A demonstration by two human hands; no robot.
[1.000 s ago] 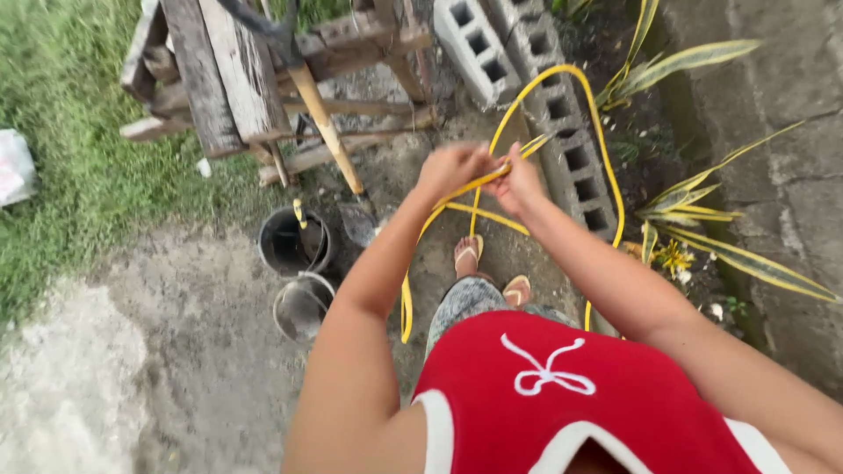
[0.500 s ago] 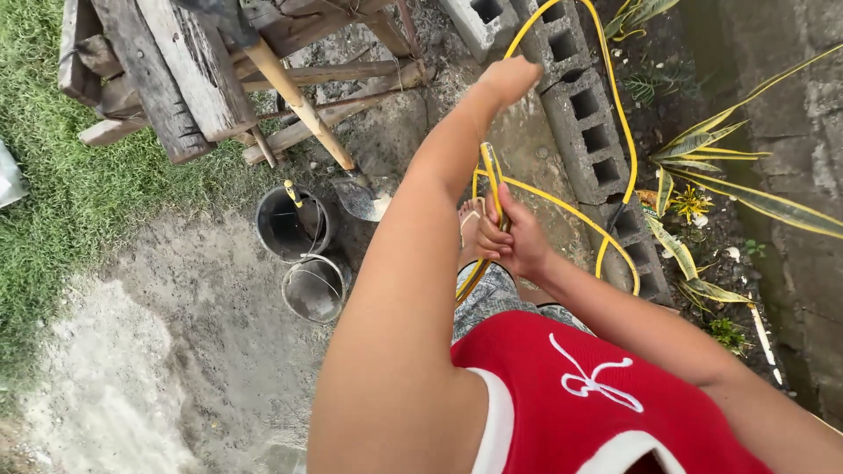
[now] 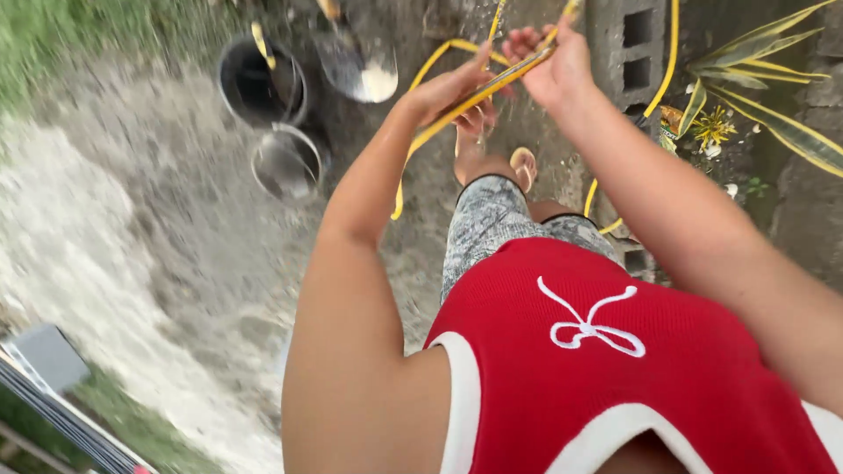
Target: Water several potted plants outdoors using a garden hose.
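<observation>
Gripping a flat yellow plastic strap, both hands work close together above the person's sandalled feet. The left hand has its fingers curled around the strap, closed on it, and the right hand pinches the same strap a little farther along, its fingers folded over the band; between the two sets of fingers the strap runs taut and nearly straight. That taut stretch has its long axis on a diagonal, rising from the left fingers toward the right fingers and pointing away from the body at its upper end. The two-handed hold seems meant to keep this short length stretched flat so it can be handled, while the rest hangs slack. Below the left fingers the strap drops in a loose curve toward the ground, and beyond the right fingers another loop sweeps past a grey hollow concrete block. Out past the left fingers, well apart from them, stand a dark round bucket and a smaller grey metal pail, with a shovel blade just beside them. Striped green-and-yellow leaves lie off beyond the right wrist.
</observation>
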